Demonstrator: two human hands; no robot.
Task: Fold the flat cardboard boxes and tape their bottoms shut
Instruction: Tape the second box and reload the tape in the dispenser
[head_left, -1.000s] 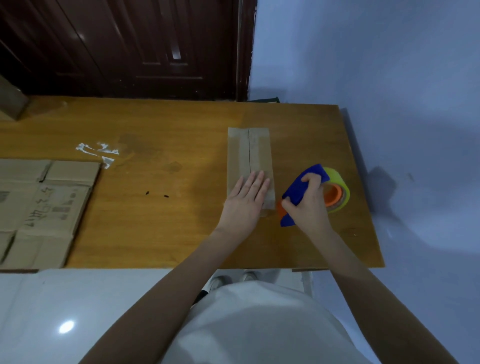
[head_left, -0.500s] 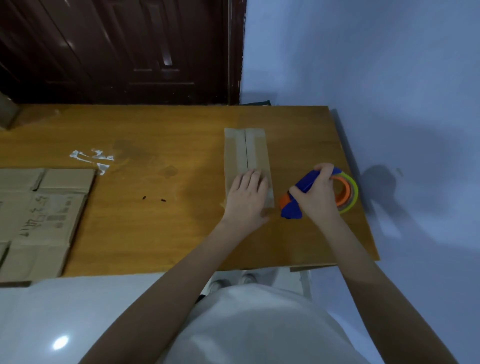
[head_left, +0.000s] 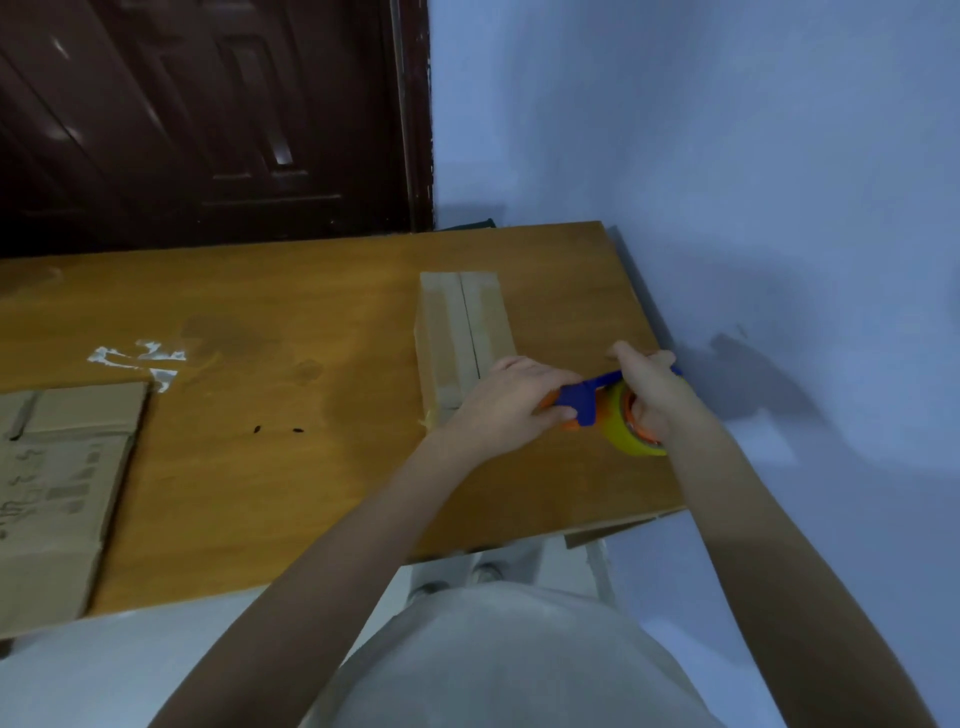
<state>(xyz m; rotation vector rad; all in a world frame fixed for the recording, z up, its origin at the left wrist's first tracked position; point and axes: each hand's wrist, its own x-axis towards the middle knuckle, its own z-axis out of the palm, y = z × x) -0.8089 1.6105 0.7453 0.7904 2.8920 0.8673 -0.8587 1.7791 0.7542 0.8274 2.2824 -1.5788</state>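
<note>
A narrow folded cardboard box (head_left: 462, 322) stands on the wooden table (head_left: 270, 467), its two bottom flaps meeting in a seam that faces up. Just right of its near end, both hands hold a tape dispenser (head_left: 597, 402) with a blue handle, orange core and yellow-green tape roll. My left hand (head_left: 511, 402) grips the dispenser's front end beside the box's near corner. My right hand (head_left: 652, 387) is wrapped over the handle and roll. The dispenser is lifted slightly off the table.
A stack of flat cardboard boxes (head_left: 57, 483) lies at the table's left, overhanging the near edge. Scraps of white tape residue (head_left: 140, 358) are stuck to the wood. A dark door (head_left: 208, 119) stands behind; a blue wall (head_left: 727, 182) runs along the table's right edge.
My left hand left the top of the box and moved right onto the dispenser's front end. My right hand lifted and tilted the dispenser. The camera view shifted right.
</note>
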